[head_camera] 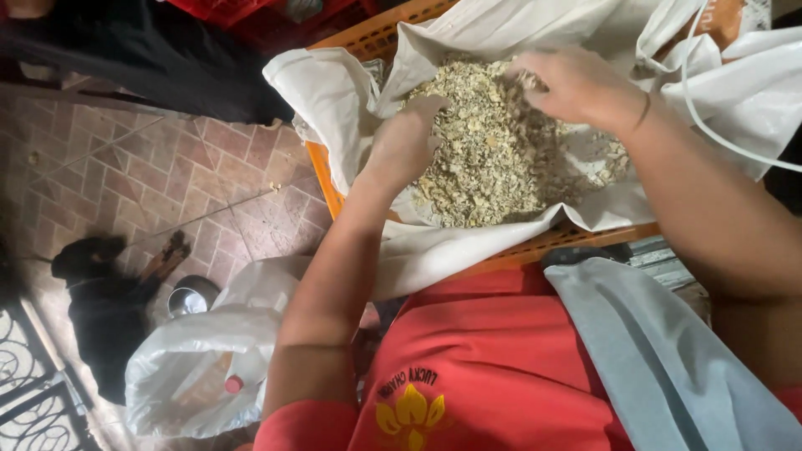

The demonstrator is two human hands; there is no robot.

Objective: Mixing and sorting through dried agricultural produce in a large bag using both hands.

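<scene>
Flakes (pixel 493 159) are heaped on a white cloth (pixel 334 92) inside an orange crate (pixel 535 248). Left hand (pixel 403 146) is pressed, curled, into the near edge; right hand (pixel 576 83), fingers bent, is laid on top; whether anything is gripped cannot be told.
</scene>
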